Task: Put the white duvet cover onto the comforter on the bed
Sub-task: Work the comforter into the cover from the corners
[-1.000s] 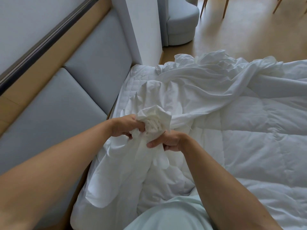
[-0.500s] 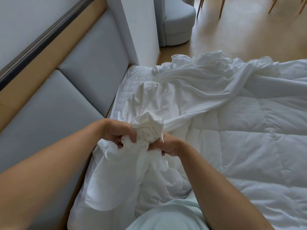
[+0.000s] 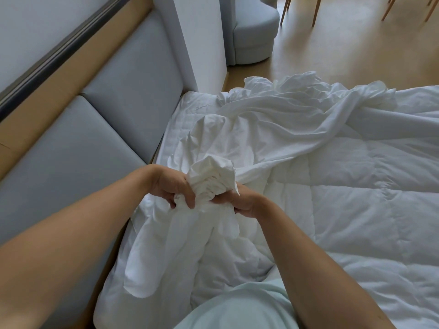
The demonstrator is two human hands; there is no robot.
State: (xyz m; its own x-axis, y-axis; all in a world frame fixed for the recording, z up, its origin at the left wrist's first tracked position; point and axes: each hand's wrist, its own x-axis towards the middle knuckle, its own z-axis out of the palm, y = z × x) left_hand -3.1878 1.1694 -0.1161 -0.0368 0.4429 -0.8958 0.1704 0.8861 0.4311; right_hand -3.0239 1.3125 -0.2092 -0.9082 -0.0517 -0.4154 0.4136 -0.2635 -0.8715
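Observation:
The white duvet cover lies rumpled across the far half of the bed, trailing toward me. A bunched wad of it rises between my two hands. My left hand grips the wad from the left with curled fingers. My right hand grips it from the right, fingers partly hidden in cloth. The quilted white comforter is spread over the right side of the bed, and a fold of it hangs below my hands.
A padded grey headboard runs along the left, close to my left arm. A white wall corner and a grey armchair stand beyond the bed. Wooden floor and chair legs lie at the far right.
Both hands have closed in on the bunched cover, and the right hand's fingers have curled in and tightened. The wad sits slightly higher between them.

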